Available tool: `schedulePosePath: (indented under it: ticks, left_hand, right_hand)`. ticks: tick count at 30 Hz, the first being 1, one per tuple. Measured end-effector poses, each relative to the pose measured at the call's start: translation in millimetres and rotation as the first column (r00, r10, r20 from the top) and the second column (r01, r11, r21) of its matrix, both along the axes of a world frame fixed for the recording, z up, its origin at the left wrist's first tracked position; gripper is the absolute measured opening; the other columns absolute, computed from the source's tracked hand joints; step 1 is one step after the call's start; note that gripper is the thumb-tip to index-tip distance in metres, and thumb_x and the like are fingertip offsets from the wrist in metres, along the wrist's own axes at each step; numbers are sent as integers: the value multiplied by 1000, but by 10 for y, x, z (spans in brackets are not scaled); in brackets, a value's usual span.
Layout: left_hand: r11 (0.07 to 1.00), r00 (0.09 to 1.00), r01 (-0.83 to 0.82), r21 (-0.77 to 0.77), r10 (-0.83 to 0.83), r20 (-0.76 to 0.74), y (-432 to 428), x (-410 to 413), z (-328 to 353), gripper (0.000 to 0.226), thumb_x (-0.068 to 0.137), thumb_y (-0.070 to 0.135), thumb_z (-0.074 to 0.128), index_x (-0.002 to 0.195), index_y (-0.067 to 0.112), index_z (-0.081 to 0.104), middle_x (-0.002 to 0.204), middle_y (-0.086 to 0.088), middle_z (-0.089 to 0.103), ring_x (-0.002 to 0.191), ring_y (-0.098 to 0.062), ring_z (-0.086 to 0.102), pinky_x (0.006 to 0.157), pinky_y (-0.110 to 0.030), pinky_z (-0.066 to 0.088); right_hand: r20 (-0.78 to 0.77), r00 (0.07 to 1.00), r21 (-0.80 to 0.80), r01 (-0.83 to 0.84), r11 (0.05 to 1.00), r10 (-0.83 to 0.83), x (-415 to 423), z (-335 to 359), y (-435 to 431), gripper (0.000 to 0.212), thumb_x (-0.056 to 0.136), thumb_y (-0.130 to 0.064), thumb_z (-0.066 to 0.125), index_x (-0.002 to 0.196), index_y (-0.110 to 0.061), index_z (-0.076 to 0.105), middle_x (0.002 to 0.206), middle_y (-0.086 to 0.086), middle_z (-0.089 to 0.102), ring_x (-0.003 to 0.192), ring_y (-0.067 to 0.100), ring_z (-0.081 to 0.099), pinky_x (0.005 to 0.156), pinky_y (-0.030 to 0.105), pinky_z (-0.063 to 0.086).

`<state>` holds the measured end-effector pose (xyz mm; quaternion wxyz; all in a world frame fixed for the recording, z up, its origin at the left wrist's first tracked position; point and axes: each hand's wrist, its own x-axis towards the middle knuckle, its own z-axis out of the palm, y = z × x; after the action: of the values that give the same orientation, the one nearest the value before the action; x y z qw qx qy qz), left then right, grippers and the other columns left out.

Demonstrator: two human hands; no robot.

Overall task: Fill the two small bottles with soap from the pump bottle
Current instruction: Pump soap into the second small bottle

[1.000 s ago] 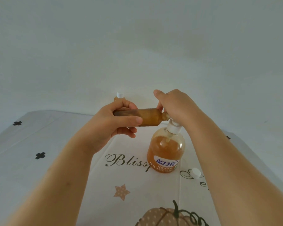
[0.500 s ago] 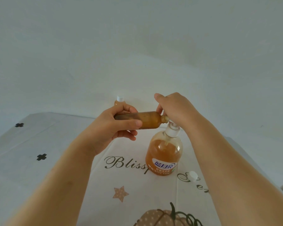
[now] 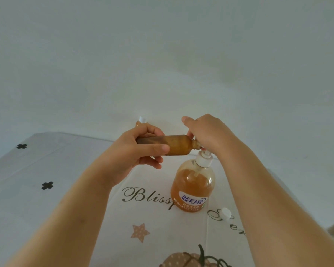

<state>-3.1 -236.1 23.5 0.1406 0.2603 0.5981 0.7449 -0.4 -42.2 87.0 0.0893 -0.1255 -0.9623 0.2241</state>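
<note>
While both hands hold much the same pose as a sec ago, little has shifted. The small bottle is at the spout as before. The right hand sits curled over the top of the pump bottle, fingers wrapped round the pump head w/ the thumb sticking up. A bit more of the white neck under that hand shows now, so the head has prob. risen between strokes, though the palm hides it and I can't be sure. For the task that reads as pumping under way, not a finished fill. The bottle looks amber along most of its length, so I judge it near full.

The left hand grips the small bottle round its base half, thumb in front, fingers wrapped behind. It hangs in the air above the surface, up and left of the upright pump bottle. Long axis runs roughly level, left to right across the view. The open mouth points right, at the spout, and the base points left into the palm.

Behind the left hand a second small bottle stands w/ its white cap on. A loose white cap lies on the surface, right of the pump bottle.
</note>
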Motion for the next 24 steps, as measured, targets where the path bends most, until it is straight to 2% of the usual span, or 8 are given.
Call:
schedulePosePath:
  ticks: [5, 10, 17, 21, 24]
  left_hand:
    - [999, 999, -32, -34, 33, 8, -3, -38, -37, 32, 66, 12, 79, 94, 11, 64, 87, -8, 65, 70, -24, 64, 65, -33, 57]
    - [998, 999, -35, -43, 36, 23, 1, -46, -57, 33, 65, 11, 80, 94, 12, 64, 90, -9, 65, 71, -25, 65, 65, -33, 57]
    - [999, 999, -39, -34, 40, 18, -5, -20, -36, 32, 65, 11, 80, 93, 12, 64, 88, -9, 65, 70, -25, 65, 65, -33, 57]
    - [999, 999, -44, -4, 44, 6, -2, 11, -3, 32, 65, 11, 80, 93, 11, 65, 86, -8, 65, 70, -24, 65, 64, -32, 57]
    - [999, 999, -46, 3, 46, 3, 2, 29, 13, 33, 65, 11, 80, 95, 9, 65, 86, -9, 64, 70, -24, 65, 64, -33, 57]
  right_hand:
    - [1, 1000, -20, 15, 1000, -15, -52, -124, 8, 58, 103, -54, 37, 82, -16, 74, 75, 3, 68, 73, 20, 64, 67, 34, 43]
    - [-7, 1000, -39, -3, 999, 2, -62, -145, 28, 58, 104, -53, 36, 78, -17, 74, 74, 0, 66, 70, 17, 61, 61, 32, 39]
    - [7, 1000, -37, 9, 999, -8, -49, -116, 13, 57, 103, -53, 38, 81, -16, 75, 76, 2, 68, 72, 19, 63, 68, 34, 45]
    - [-1, 999, 70, 38, 997, -38, -51, -5, 11, 54, 102, -54, 38, 94, -13, 72, 74, 3, 67, 69, 20, 64, 66, 32, 46]
    - [14, 1000, 85, 16, 996, -17, -32, 44, 9, 57, 103, -53, 36, 93, -11, 73, 73, 3, 67, 71, 21, 64, 70, 34, 48]
